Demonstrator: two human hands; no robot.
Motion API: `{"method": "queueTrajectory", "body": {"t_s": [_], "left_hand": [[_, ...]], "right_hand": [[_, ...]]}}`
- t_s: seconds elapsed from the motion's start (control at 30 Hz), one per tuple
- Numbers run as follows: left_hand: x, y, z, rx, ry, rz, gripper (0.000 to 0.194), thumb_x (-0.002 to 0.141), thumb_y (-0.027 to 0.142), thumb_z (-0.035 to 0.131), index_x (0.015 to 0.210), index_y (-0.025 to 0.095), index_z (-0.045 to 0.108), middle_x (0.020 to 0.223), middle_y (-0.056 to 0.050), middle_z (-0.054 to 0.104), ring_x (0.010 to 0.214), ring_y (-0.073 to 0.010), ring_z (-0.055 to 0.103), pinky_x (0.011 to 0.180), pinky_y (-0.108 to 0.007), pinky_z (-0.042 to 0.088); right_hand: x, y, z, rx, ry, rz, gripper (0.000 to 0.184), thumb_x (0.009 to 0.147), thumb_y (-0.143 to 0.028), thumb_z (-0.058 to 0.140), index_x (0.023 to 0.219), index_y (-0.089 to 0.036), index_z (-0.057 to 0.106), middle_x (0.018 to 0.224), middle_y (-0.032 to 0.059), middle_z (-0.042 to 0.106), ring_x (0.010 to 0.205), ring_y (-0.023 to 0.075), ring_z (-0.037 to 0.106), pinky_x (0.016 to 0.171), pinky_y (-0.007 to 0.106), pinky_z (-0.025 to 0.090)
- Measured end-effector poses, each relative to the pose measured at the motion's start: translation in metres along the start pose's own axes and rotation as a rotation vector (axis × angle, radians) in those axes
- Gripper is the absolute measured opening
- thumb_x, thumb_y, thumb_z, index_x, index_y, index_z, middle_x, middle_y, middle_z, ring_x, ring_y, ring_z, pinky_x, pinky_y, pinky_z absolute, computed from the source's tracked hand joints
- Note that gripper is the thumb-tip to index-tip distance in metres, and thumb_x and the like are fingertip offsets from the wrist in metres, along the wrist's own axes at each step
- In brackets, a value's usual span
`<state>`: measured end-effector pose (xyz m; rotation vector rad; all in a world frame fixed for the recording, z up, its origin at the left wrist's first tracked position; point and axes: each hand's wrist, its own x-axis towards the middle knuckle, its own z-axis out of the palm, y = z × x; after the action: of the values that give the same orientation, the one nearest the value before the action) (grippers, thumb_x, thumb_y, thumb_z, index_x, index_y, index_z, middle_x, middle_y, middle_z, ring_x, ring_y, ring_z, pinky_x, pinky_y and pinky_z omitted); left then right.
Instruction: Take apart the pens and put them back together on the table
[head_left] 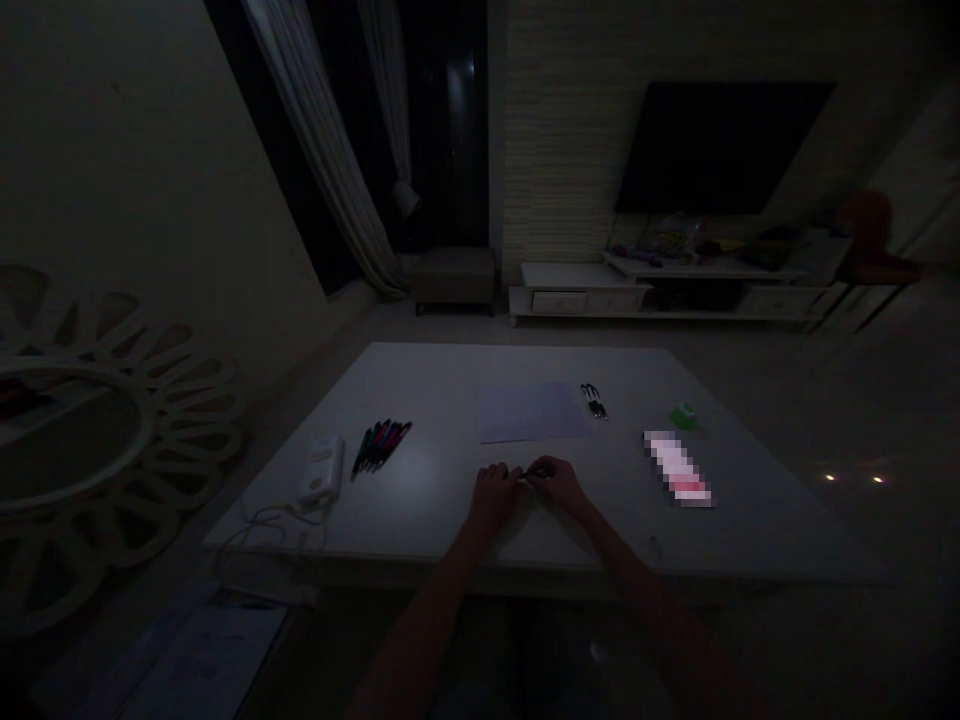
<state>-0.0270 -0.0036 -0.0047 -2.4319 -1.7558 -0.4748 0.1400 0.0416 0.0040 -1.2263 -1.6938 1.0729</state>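
My left hand (495,494) and my right hand (561,484) meet over the near middle of the white table (442,520). The fingers of my right hand are closed on a slim dark pen (538,473). At its pale left end, the fingertips of my left hand are pinched together; the dim light and the fingers hide most of the pen. Just beyond my hands lies a blank white sheet of paper (534,412). Right of the sheet are several small black curved pieces (590,391) and short black pieces (598,410), like pen parts.
A bunch of coloured pens (381,446) lies on the left, beside a white box-shaped device (321,470) with cables. Toward the right are a blurred-out lit phone (679,470), a green object (683,416) and a small item (655,546) near the front edge.
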Motion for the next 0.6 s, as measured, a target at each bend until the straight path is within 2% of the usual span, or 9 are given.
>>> {"method": "queueTrajectory", "body": {"t_s": [0.17,0.3,0.43,0.5,0.6], "left_hand": [[-0.0002,-0.0017,0.0045,0.016,0.032,0.041,0.013,0.089,0.021,0.05,0.099,0.022,0.058,0.09,-0.004,0.056,0.086,-0.0184,0.052,0.082,-0.034,0.036],[-0.0007,-0.0021,0.0069,0.0,0.041,0.043,0.011,0.088,0.019,0.051,0.096,0.02,0.057,0.09,-0.004,0.058,0.086,-0.0183,0.053,0.081,-0.034,0.036],[-0.0008,-0.0015,0.0064,-0.013,0.032,0.045,0.015,0.088,0.017,0.05,0.1,0.021,0.057,0.091,-0.004,0.06,0.087,-0.0185,0.054,0.08,-0.034,0.036],[-0.0007,-0.0013,0.0059,-0.011,0.023,0.04,0.019,0.088,0.016,0.049,0.105,0.021,0.056,0.092,-0.004,0.06,0.087,-0.0185,0.054,0.079,-0.034,0.036],[-0.0004,-0.0012,0.0049,-0.01,0.001,0.032,0.023,0.088,0.016,0.049,0.11,0.021,0.054,0.092,-0.004,0.06,0.087,-0.0183,0.055,0.079,-0.034,0.036]], "right_hand": [[-0.0012,0.0029,-0.0011,-0.048,-0.11,0.121,0.047,0.077,-0.055,0.049,0.063,-0.014,0.066,0.06,0.0081,0.067,0.059,0.0193,0.063,0.058,0.028,0.047],[-0.0005,0.0033,-0.001,-0.016,-0.066,0.004,0.034,0.065,-0.047,0.065,0.077,-0.016,0.069,0.074,0.0073,0.07,0.07,0.0196,0.064,0.066,0.028,0.049],[0.0003,0.003,0.0007,-0.021,-0.127,0.098,0.039,0.072,-0.052,0.057,0.073,-0.014,0.069,0.065,0.0068,0.068,0.064,0.0193,0.064,0.06,0.028,0.048],[0.0007,0.0027,0.0016,-0.017,-0.125,0.064,0.036,0.07,-0.05,0.06,0.07,-0.014,0.068,0.068,0.0071,0.069,0.067,0.0198,0.065,0.063,0.029,0.049],[0.0007,0.0021,0.0016,0.019,-0.094,0.015,0.035,0.064,-0.046,0.067,0.08,-0.015,0.069,0.078,0.0076,0.071,0.073,0.02,0.066,0.068,0.029,0.05]]}}
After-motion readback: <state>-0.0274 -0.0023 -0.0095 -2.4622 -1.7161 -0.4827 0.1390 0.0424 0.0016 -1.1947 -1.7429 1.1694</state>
